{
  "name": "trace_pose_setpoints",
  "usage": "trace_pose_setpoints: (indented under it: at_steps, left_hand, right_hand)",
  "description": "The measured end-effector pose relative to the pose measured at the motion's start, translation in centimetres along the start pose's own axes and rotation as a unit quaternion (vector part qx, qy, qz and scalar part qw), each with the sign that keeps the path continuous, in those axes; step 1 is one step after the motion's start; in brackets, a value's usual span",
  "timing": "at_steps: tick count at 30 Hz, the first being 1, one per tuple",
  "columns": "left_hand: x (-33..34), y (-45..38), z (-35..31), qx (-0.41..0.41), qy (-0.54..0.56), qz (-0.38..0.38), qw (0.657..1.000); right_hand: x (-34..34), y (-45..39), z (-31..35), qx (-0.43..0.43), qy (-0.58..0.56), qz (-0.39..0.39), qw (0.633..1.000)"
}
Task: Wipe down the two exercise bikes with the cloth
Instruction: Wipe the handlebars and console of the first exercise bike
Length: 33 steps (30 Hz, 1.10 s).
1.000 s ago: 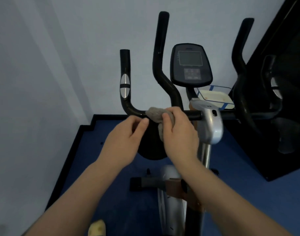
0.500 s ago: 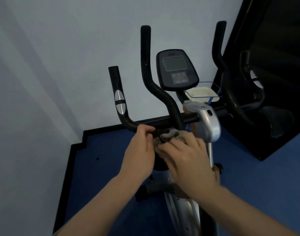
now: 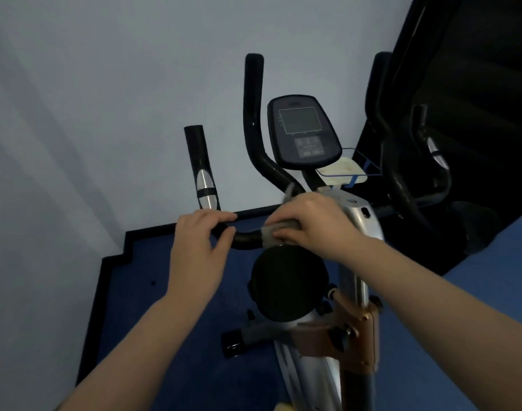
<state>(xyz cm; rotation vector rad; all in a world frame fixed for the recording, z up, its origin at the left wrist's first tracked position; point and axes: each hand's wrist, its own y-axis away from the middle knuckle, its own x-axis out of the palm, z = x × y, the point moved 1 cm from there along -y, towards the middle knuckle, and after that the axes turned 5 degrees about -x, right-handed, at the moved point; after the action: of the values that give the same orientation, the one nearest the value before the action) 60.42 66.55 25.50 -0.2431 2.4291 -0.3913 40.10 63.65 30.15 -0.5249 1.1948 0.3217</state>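
Gripping the cloth, the right hand presses it round the bike's black handlebar, just beside the silver post; fingers curl over it. Left hand is wrapped round the bar's left bend, below the upright w/ the silver sensor. Console stands behind the hands. Behind-right of it, a wire holder w/ blue tape carries a pale tray-like item; contents too blurred to tell. Blue mat lies under the bike, its black edge nr the wall.
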Motion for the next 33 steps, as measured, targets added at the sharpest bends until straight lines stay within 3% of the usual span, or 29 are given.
trace_pose_setpoints:
  at_steps: [5,9,14,18,21,27,33]
  left_hand:
    - [0.6,0.3,0.1,0.005,-0.031,-0.034,0.999]
    - [0.4,0.0,0.1,-0.001,-0.033,-0.034,0.999]
    - [0.9,0.4,0.1,-0.004,-0.021,-0.059,0.998]
    - [0.3,0.5,0.3,-0.004,-0.013,-0.029,0.999]
    - [0.2,0.5,1.0,-0.020,0.053,-0.038,0.998]
    - [-1.4,-0.9,2.5,0.004,0.112,0.021,0.993]
    - [-4.1,-4.2,4.8,0.043,0.098,0.034,0.994]
  right_hand:
    - [-0.3,-1.9,-0.2,-0.064,-0.005,0.093,0.994]
    - [-0.2,-2.1,-1.0,-0.077,-0.007,0.085,0.993]
    - [1.2,-4.3,0.9,-0.065,-0.139,0.134,0.979]
    - [0.0,-3.2,0.5,-0.073,0.018,0.148,0.986]
    - [2.1,-4.1,4.1,-0.081,0.119,0.098,0.985]
    - [1.4,-2.9,2.9,0.073,0.082,0.120,0.987]
    - [4.8,-5.5,8.3,0.171,0.134,0.110,0.970]
